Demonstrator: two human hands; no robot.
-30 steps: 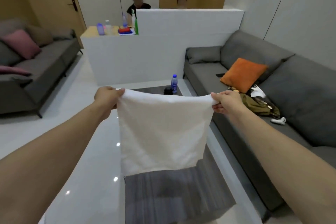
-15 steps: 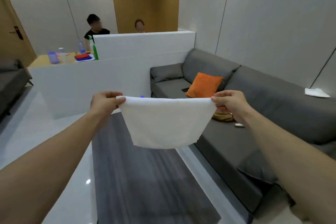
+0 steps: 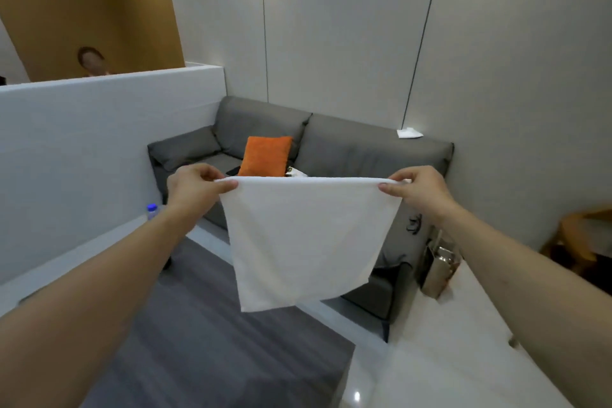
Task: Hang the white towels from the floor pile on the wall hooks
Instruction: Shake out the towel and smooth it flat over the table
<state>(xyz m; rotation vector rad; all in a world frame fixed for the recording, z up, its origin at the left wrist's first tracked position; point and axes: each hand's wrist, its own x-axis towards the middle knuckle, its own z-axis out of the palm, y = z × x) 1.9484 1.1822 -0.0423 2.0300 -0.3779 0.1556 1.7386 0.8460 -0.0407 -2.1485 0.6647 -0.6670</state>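
A white towel [image 3: 306, 238] hangs spread out flat in front of me, stretched by its top edge. My left hand [image 3: 195, 187] pinches the top left corner between thumb and fingers. My right hand [image 3: 419, 190] pinches the top right corner the same way. The towel's lower edge hangs free above the dark rug [image 3: 212, 351]. No wall hooks and no floor pile show in this view. A small white cloth [image 3: 409, 133] lies on top of the sofa's backrest by the wall.
A grey sofa [image 3: 357, 149] with an orange cushion [image 3: 266, 156] stands against the pale wall ahead. A white partition [image 3: 99, 149] runs on the left, a person's head behind it. A white counter [image 3: 463, 351] with a metal container [image 3: 440, 270] is at the right. A water bottle [image 3: 152, 210] pokes up at left.
My view has swung to the right, towards the sofa's end and the wall. Both hands still hold the towel stretched, now raised and facing the sofa corner.
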